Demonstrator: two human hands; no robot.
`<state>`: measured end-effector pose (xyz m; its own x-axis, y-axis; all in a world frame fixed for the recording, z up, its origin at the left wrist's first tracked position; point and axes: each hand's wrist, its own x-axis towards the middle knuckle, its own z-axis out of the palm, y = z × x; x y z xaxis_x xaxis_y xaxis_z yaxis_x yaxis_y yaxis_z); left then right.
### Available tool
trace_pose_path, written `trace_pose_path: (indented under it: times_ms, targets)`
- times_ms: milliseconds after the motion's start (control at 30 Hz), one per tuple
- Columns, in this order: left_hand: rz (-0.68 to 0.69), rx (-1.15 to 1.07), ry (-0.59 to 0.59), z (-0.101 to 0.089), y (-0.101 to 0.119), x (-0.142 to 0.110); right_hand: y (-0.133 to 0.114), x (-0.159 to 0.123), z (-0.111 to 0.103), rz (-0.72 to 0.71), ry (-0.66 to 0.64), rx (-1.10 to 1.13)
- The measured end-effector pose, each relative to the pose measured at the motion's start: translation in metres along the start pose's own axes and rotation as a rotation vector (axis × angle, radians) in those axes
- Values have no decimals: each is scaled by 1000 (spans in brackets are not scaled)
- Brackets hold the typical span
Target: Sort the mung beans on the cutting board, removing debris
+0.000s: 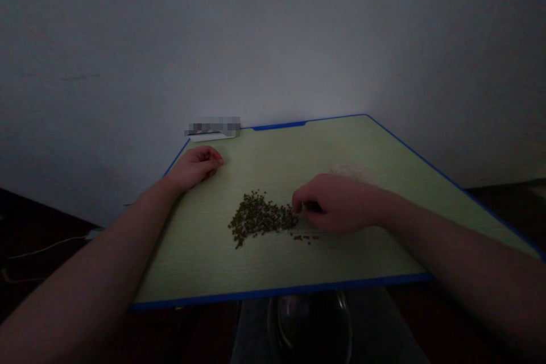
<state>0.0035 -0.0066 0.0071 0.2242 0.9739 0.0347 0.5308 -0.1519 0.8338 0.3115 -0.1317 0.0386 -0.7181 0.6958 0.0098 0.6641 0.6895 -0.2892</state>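
Head view: nearest, below the fingers, sits a glass bowl (310,327), beneath the blue edge of a green tabletop (277,290). The right hand (336,203) has its fingers drawn together at a pile of small green beans (260,219), a few stray beans (305,237) just beside them; any grip on a bean cannot be confirmed. Farther on, the left hand (196,166) rests on the tabletop, fingers loosely curled and empty, and a pale powdery patch (352,170) lies beyond the right fingers.

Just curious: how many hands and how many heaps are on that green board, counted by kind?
Hands: 2 (left hand, right hand)
Heap of small green beans: 1
Pale heap, too blurred to name: 1
Total: 4
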Motion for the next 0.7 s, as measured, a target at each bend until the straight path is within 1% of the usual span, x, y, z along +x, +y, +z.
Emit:
trace_pose_path:
  times_ms: [267,467,600,700]
  targets:
    - [15,-34,7,1,1,-1,-10,2,-2,-72,-70,36]
    - [0,-35,13,0,-1,0,-19,-1,-1,-129,-133,47]
    - [-4,-23,14,0,-1,0,-25,-6,-2,-178,-219,85]
    - [-8,-23,12,0,-1,0,-28,-8,-4,-180,-254,123]
